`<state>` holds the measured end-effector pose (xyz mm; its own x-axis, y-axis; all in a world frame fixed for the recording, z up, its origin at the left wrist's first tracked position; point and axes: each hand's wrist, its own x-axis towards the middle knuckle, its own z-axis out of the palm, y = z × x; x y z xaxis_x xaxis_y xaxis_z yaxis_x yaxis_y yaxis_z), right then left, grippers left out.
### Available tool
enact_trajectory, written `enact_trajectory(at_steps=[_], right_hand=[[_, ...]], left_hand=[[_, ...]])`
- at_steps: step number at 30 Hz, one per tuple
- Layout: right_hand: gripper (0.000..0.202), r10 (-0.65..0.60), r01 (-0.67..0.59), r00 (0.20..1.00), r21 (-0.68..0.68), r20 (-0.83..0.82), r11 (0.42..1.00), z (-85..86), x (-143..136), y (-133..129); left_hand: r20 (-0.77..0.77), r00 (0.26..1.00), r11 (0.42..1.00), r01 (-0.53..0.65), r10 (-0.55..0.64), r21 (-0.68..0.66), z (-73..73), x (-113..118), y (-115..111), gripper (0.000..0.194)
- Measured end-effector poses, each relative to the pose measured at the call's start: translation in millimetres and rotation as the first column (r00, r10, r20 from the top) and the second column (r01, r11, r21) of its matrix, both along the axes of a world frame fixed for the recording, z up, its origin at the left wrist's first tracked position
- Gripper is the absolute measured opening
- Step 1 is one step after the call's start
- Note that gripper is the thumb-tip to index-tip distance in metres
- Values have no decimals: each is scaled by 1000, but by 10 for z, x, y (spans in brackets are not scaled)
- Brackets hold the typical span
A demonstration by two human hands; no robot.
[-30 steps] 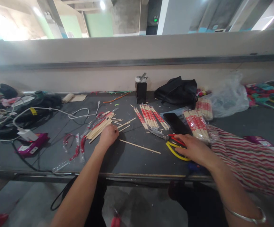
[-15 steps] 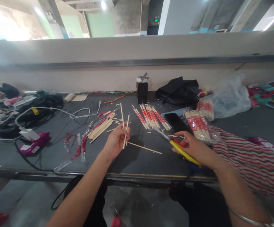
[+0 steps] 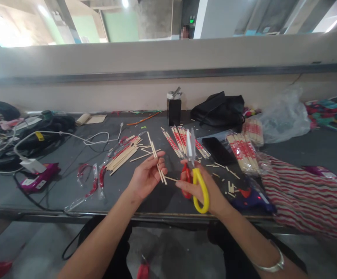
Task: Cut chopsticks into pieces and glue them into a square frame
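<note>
Between the fingers of my left hand (image 3: 146, 176) are two wooden chopsticks (image 3: 153, 151), lying close together and slanting up to the left. My right hand (image 3: 206, 190) grips a pair of scissors (image 3: 190, 149) with one yellow and one red handle; the blades point up and away from me. Both hands are above the dark table (image 3: 162, 201), not far apart. Behind my left hand lies a pile of loose chopsticks (image 3: 123, 158). Beyond the scissors are chopsticks in red-printed wrappers (image 3: 172, 143), partly hidden by the blades.
Short cut stick pieces (image 3: 231, 187) lie right of my right hand, near a black phone (image 3: 218, 150). Wrapped chopstick bundles (image 3: 242, 153) and a striped cloth (image 3: 305, 190) are farther right. Torn wrappers (image 3: 94, 184) and a white cable (image 3: 69, 133) lie left.
My right hand has moved left with the scissors, which now point upward, closer to my left hand. The two chopsticks, crossed before, now lie nearly parallel.
</note>
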<state>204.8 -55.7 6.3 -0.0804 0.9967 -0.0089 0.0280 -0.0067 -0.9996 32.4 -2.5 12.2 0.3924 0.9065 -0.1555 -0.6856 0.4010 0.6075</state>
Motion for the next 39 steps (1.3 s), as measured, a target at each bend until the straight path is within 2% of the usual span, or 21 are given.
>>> enact_trajectory(at_steps=[5, 8, 12, 18, 23, 27, 32, 39], right_hand=[[57, -101, 22, 940, 238, 327, 971, -91, -117, -51], [53, -175, 34, 902, 337, 395, 941, -93, -146, -66], [52, -204, 18, 873, 388, 443, 921, -79, -155, -63], [52, -183, 3, 872, 369, 454, 930, -119, -160, -62], [42, -47, -88, 895, 277, 444, 957, -61, -76, -61], [37, -60, -83, 838, 234, 543, 969, 41, 145, -28], [34, 18, -126, 787, 132, 616, 983, 100, 410, -3], [38, 3, -114, 722, 115, 692, 987, 68, 414, -72]], left_hand=[[28, 998, 999, 50, -51, 13, 63, 56, -100, 23], [20, 998, 998, 67, -67, 4, 68, 92, -141, 20], [-25, 999, 999, 36, -37, -33, 72, 113, -158, 13], [-54, 997, 998, 58, -58, 4, 45, 121, -167, 18], [-168, 983, 992, 94, -78, 87, 40, 93, -175, 25], [-265, 962, 980, 115, -69, 164, 81, 6, -121, 20], [-284, 952, 971, 167, -115, 169, 68, -103, -38, 19], [-287, 951, 972, 169, -117, 164, 2, -90, -18, 23]])
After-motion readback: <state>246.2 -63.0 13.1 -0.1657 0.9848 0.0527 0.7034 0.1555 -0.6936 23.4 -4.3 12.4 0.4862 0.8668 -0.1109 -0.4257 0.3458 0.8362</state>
